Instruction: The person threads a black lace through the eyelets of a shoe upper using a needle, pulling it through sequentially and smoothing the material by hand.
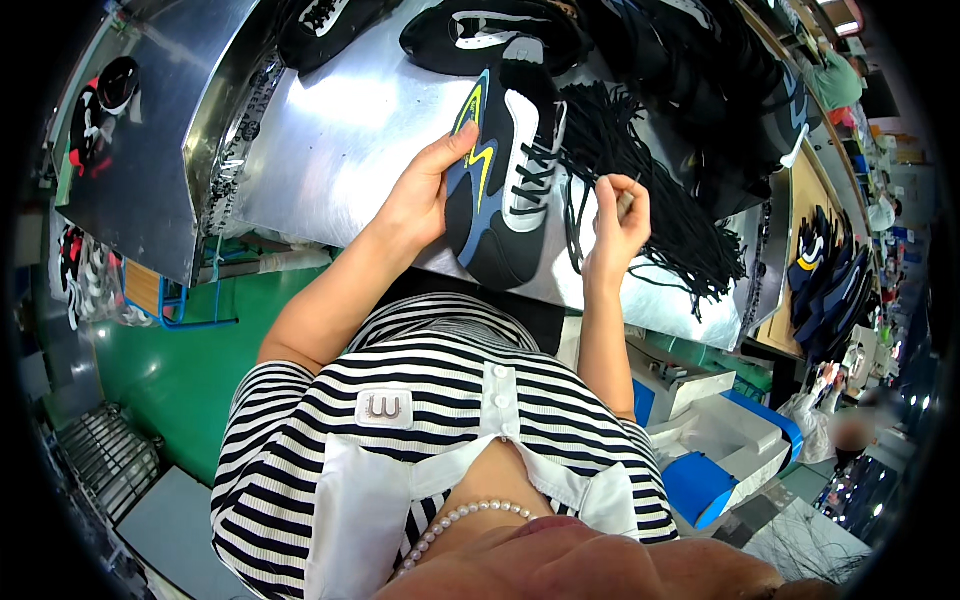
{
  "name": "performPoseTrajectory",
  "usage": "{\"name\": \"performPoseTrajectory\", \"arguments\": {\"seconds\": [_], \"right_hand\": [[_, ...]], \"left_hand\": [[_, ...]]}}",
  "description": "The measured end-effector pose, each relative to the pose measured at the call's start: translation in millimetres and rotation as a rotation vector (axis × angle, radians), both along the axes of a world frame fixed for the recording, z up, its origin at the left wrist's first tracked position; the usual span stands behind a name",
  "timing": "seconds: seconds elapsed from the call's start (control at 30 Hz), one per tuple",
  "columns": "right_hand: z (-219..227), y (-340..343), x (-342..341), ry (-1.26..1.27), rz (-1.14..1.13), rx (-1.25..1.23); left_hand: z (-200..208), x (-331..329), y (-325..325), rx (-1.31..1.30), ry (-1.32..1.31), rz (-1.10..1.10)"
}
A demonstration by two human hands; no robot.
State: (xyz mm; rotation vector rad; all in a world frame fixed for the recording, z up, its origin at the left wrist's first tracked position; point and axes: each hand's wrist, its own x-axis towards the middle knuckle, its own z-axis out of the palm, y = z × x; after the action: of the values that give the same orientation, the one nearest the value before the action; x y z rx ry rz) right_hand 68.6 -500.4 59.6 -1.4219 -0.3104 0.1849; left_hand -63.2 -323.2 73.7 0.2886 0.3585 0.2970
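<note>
My left hand (430, 185) grips the side of a shoe upper (485, 235), thumb on top near its collar. The upper is black and dark blue-grey, with a yellow zigzag and a white eyelet panel. A black shoelace (533, 172) crosses the eyelets, and a strand trails toward my right hand (618, 225). That hand is raised beside the upper, its thumb and fingertips pinched on the lace; a small tan piece shows at the fingers, too small to name. Beyond it a thick bundle of loose black laces (660, 215) spreads over the metal table (330, 150).
More black shoe uppers (490, 35) lie along the table's far side, with a dark pile (700, 100) at the far right. Dark blue uppers (830, 280) rest on a side bench. White and blue boxes (720, 440) stand at the lower right, beside my right arm.
</note>
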Motion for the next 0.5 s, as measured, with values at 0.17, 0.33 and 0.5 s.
{"name": "performPoseTrajectory", "arguments": {"seconds": [0.17,0.33,0.5], "right_hand": [[50,14,-34,-0.683,0.288,-0.275],[43,20,-27,-0.538,0.453,-0.394],[38,16,-22,-0.391,0.615,-0.362]], "left_hand": [[2,-3,-8,0.111,0.112,-0.030],[-1,-6,-16,0.134,0.131,-0.065],[3,-10,-19,0.154,0.154,-0.160]]}}
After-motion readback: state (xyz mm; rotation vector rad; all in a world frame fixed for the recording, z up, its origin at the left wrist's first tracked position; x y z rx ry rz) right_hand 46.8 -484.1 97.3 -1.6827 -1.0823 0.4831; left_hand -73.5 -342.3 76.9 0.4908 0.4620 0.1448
